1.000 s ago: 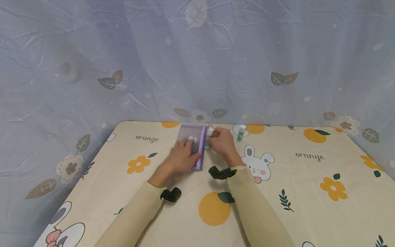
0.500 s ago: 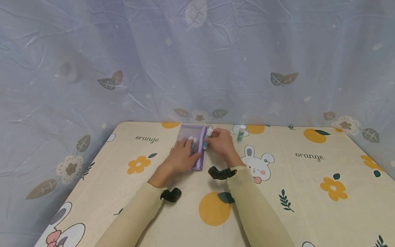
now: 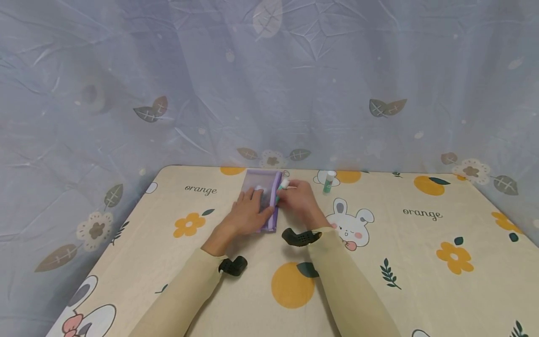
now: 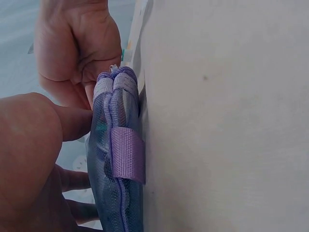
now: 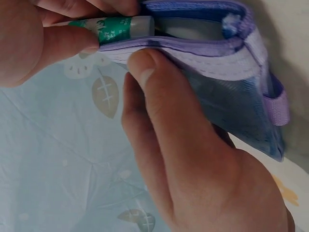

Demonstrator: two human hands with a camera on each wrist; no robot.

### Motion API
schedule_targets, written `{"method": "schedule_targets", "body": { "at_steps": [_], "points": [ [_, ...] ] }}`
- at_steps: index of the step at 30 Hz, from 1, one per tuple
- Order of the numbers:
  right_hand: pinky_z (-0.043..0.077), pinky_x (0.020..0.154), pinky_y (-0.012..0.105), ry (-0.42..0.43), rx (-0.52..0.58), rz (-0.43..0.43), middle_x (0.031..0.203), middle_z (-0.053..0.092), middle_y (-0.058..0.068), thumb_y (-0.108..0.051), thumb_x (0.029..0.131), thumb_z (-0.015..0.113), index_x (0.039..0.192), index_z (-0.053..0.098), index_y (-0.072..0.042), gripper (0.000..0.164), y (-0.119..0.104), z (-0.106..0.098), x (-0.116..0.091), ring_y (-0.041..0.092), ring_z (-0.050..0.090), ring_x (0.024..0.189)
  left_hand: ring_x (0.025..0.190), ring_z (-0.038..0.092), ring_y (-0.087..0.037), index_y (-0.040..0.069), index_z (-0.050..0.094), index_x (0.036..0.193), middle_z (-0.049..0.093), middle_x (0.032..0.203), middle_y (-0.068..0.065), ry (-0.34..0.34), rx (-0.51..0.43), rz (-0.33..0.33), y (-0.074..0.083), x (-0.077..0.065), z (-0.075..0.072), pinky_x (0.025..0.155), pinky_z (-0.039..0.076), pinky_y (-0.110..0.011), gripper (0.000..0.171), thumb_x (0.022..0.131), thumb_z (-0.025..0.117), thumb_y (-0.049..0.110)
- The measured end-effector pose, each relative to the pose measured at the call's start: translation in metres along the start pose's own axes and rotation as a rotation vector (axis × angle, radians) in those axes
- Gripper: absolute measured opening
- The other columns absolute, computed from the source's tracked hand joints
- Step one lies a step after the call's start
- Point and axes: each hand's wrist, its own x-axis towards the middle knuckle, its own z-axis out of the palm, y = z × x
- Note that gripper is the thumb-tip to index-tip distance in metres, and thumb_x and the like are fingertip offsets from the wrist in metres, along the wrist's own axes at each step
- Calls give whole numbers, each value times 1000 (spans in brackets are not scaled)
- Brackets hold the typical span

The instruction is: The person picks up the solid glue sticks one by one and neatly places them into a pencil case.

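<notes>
A mesh zipper pouch [image 3: 257,179] with purple trim lies on the table, its mouth facing right. My left hand [image 3: 245,216] lies flat over it with straight fingers, the thumb pressing near the zip edge. A blurred white-topped item shows through the mesh under those fingers. My right hand [image 3: 300,199] pinches a green and white glue stick [image 3: 283,184] at the pouch mouth. In the right wrist view the glue stick [image 5: 118,30] reaches one end into the gaping mouth, between the two zip edges [image 5: 188,46]. Its other end is partly hidden by my right fingers.
Another green and white glue stick [image 3: 329,181] stands upright on the table to the right of my right hand. The table has a cream printed cloth [image 3: 404,262]. A grey-blue patterned curtain [image 3: 269,84] hangs right behind the far edge.
My right hand has shifted slightly left and tilted the glue stick, bringing its lower end into the pouch mouth. My left hand has stayed in place on the pouch.
</notes>
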Motion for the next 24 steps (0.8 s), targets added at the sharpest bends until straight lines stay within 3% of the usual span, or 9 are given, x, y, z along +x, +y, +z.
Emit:
{"method": "schedule_targets", "body": {
  "at_steps": [6, 17, 24],
  "points": [
    [65, 85, 34, 4, 81, 14, 125, 73, 32, 5, 96, 67, 142, 63, 6, 46, 2, 5, -2, 20, 77, 88, 161, 20, -52, -5, 34, 161, 24, 171, -33, 6, -9, 0, 2, -1, 0, 128, 22, -69, 73, 107, 53, 40],
    [65, 77, 28, 60, 19, 7, 126, 74, 28, 3, 95, 71, 145, 60, 3, 51, 2, 15, -7, 27, 82, 93, 162, 20, -50, -6, 33, 161, 22, 171, -35, 3, -13, -8, 0, 0, 1, 128, 23, -68, 73, 108, 53, 40],
    [61, 79, 27, 145, -218, -49, 115, 81, 17, -10, 87, 80, 123, 79, -3, 36, 2, 20, -8, 20, 76, 91, 161, 22, -50, -5, 33, 161, 22, 171, -36, 13, -18, 3, 2, 0, -1, 128, 25, -67, 72, 108, 53, 39]
  ]
}}
